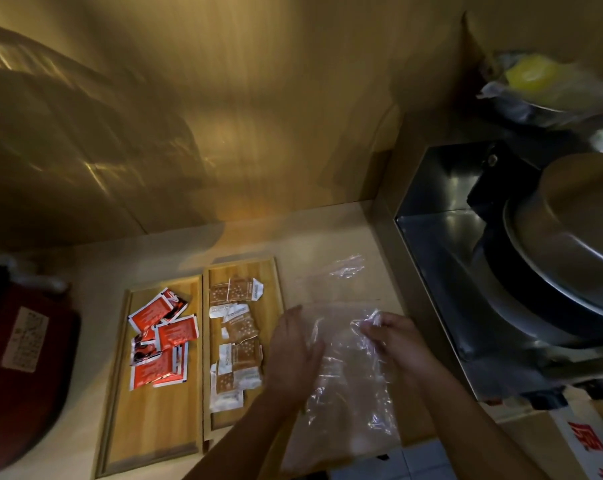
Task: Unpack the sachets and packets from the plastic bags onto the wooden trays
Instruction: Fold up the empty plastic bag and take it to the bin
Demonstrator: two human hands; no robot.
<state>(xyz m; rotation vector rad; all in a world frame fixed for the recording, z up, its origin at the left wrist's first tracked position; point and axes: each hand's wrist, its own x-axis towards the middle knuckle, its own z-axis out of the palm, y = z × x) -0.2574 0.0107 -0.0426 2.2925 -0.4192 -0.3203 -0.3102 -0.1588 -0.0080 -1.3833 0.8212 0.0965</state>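
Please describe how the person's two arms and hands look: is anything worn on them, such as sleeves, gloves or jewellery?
Both forearms are bare as far as the picture shows, with no sleeve edge in view. The left hand and the right hand wear no gloves. No watch, bracelet or ring can be made out, though the light is dim and the picture is slightly blurred.

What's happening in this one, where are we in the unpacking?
A person is handling a clear plastic bag at the counter's right side. The left hand lies flat against the bag while the right hand pinches its crumpled upper edge. The bag looks empty, though glare makes that uncertain. Red sachets already lie scattered on the left wooden tray, and brown and white packets on the right wooden tray. So most unpacking appears done.
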